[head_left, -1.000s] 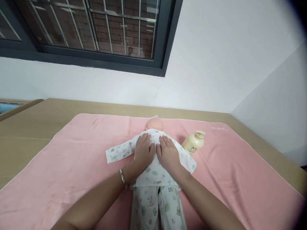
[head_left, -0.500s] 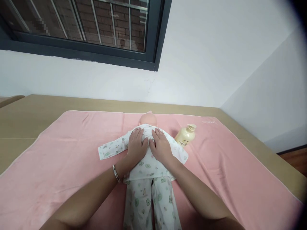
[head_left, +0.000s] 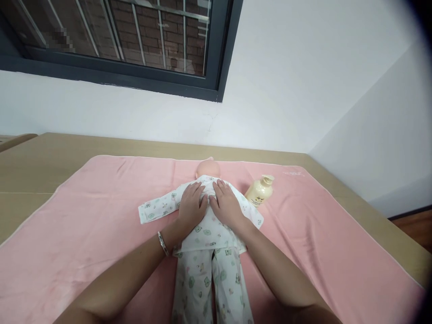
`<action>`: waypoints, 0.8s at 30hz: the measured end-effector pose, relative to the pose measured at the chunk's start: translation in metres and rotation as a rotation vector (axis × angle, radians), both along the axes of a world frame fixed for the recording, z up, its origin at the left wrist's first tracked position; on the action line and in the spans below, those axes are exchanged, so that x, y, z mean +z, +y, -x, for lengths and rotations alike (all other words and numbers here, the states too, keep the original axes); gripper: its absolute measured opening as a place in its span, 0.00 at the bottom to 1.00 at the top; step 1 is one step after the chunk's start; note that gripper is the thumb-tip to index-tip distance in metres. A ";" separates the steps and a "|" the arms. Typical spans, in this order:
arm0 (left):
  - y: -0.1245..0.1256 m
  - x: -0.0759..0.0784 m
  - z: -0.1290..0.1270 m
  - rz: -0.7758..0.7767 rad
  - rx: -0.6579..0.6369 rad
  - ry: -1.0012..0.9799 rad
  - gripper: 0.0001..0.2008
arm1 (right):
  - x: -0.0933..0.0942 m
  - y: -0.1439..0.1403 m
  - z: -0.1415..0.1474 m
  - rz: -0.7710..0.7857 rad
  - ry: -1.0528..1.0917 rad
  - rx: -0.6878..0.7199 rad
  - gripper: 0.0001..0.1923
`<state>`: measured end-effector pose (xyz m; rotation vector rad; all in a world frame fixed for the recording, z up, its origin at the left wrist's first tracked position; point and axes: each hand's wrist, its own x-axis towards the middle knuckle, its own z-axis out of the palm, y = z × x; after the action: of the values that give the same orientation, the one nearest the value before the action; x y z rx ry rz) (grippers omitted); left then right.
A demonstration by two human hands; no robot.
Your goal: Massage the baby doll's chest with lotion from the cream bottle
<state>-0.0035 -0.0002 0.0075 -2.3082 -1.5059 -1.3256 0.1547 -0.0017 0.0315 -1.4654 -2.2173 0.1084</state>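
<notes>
I see both flat, open hands, left hand (head_left: 191, 206) and right hand (head_left: 227, 204), pressing the doll (head_left: 207, 216) mid-towel (head_left: 84, 216), and a sideways push could knock over the bottle (head_left: 259, 192) at 2 o'clock.

A single head-worn camera looks forward and down from above the near edge of the tan wooden table (head_left: 50, 157), close over the pink towel (head_left: 101, 225). It faces the white wall (head_left: 286, 90) and the dark-framed window (head_left: 216, 49) at upper left.
</notes>
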 end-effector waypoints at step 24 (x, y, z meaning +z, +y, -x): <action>-0.003 0.002 0.003 0.037 -0.016 0.025 0.15 | 0.016 -0.029 0.015 -0.066 -0.170 -0.119 0.21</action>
<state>-0.0063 -0.0034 0.0098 -2.3552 -1.5206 -1.2785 0.1393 -0.0304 0.0470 -1.6186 -2.2346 -0.1322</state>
